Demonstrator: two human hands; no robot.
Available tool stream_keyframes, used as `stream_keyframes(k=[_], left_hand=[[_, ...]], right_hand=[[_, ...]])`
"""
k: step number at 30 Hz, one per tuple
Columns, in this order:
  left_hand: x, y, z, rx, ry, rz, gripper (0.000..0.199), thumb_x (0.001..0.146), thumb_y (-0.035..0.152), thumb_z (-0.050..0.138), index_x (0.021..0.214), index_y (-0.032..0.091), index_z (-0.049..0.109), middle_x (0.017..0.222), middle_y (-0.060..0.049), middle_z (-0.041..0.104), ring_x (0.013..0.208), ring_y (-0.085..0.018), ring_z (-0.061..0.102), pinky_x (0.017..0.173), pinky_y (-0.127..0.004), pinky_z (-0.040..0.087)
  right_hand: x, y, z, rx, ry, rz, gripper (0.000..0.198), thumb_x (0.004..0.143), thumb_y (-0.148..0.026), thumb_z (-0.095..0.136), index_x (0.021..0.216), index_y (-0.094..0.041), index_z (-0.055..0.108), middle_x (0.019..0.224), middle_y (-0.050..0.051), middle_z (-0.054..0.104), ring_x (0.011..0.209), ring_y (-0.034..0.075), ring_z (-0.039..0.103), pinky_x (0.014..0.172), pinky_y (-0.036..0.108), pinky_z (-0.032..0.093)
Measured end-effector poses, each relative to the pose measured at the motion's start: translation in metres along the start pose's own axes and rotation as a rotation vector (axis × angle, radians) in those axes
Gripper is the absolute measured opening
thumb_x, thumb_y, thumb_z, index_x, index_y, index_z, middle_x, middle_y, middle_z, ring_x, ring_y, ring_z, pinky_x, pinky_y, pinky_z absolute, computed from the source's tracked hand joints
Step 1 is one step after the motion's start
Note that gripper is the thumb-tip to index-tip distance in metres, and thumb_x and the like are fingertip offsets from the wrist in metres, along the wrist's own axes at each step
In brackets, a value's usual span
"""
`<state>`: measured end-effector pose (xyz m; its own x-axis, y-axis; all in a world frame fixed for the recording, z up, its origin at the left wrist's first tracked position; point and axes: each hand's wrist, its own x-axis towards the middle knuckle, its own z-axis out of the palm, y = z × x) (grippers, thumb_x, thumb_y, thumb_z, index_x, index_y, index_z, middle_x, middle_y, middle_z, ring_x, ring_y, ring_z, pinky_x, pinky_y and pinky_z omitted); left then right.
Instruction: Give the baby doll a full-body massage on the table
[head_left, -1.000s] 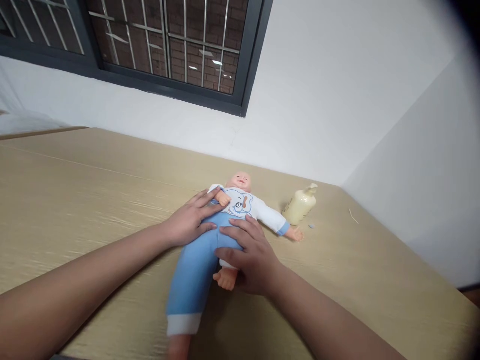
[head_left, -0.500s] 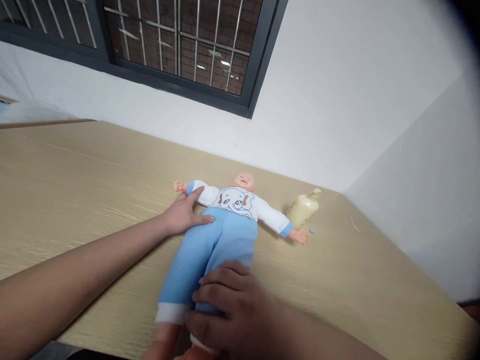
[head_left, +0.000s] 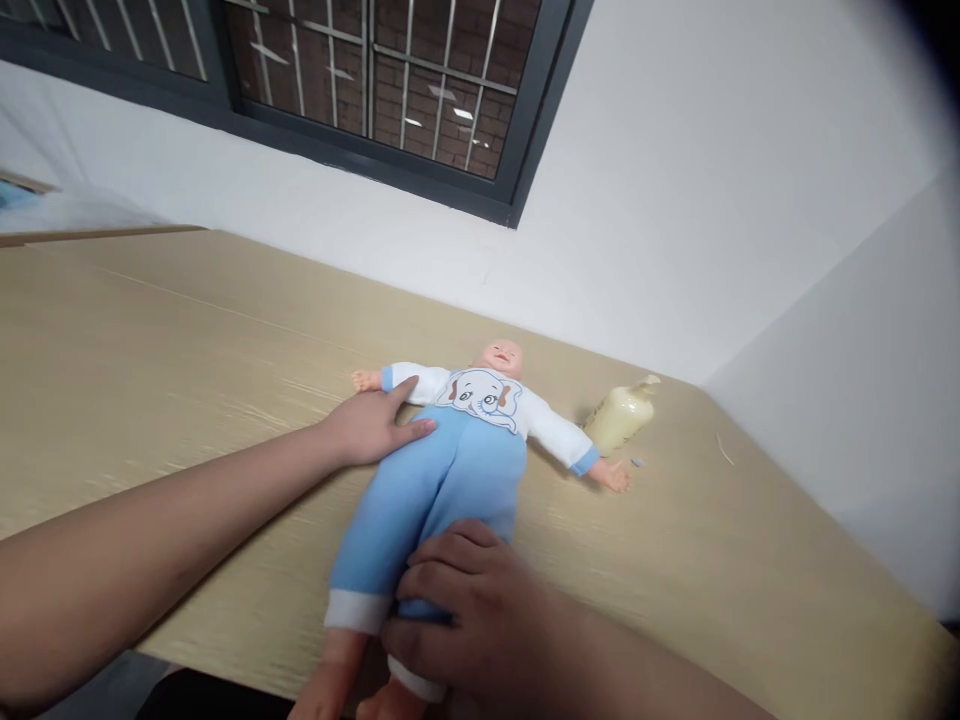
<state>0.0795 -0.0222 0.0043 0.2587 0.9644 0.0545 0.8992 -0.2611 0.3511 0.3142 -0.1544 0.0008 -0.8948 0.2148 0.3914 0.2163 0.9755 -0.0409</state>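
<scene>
A baby doll (head_left: 484,440) lies on its back on the table, head toward the wall and arms spread. It wears a white top with an elephant face on the chest and light blue trousers with white cuffs. My left hand (head_left: 371,425) rests at the doll's waist, thumb and forefinger spread over its sleeve and hip. Curled over one lower trouser leg is my right hand (head_left: 469,610), its fingers bent round the cloth. That hand hides part of the leg. The doll's bare feet are near the bottom of the view.
A pale yellow pump bottle (head_left: 622,415) stands beside the doll's outstretched hand, with a small bluish piece (head_left: 637,462) near it. A thin pale strand (head_left: 724,450) lies farther right on the wooden table (head_left: 225,310). Behind are a white wall and a barred window (head_left: 390,90).
The whole scene has shifted slightly to the right in view as the camera turned. Both hands keep about the same places on the doll.
</scene>
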Motion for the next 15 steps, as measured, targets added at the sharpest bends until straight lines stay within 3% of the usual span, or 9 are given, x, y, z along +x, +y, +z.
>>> stream_keyframes(k=[4, 10, 15], left_hand=[[-0.004, 0.002, -0.003, 0.071, 0.018, 0.03, 0.097, 0.085, 0.085, 0.026, 0.152, 0.017, 0.039, 0.101, -0.017, 0.074, 0.106, -0.041, 0.066, 0.082, -0.044, 0.048], [-0.009, 0.006, -0.007, 0.168, 0.017, 0.013, 0.094, 0.086, 0.085, 0.019, 0.145, 0.018, 0.047, 0.094, -0.018, 0.073, 0.093, -0.039, 0.067, 0.073, -0.043, 0.047], [-0.012, 0.01, -0.01, 0.21, 0.02, 0.009, 0.084, 0.088, 0.082, 0.019, 0.128, 0.019, 0.059, 0.09, -0.016, 0.072, 0.087, -0.036, 0.067, 0.068, -0.04, 0.045]], right_hand=[[0.0, -0.002, 0.001, 0.021, 0.007, 0.012, 0.03, 0.088, -0.048, 0.061, 0.107, -0.026, 0.065, 0.106, 0.001, 0.067, 0.101, 0.02, 0.059, 0.088, 0.04, 0.044], [0.006, -0.005, -0.003, 0.065, 0.056, 0.022, 0.032, 0.088, -0.052, 0.064, 0.101, -0.023, 0.066, 0.101, 0.002, 0.071, 0.101, 0.021, 0.063, 0.088, 0.039, 0.046], [0.008, -0.002, -0.01, 0.186, 0.179, 0.023, 0.037, 0.093, -0.055, 0.059, 0.1, -0.019, 0.066, 0.099, 0.006, 0.074, 0.098, 0.02, 0.066, 0.09, 0.038, 0.049]])
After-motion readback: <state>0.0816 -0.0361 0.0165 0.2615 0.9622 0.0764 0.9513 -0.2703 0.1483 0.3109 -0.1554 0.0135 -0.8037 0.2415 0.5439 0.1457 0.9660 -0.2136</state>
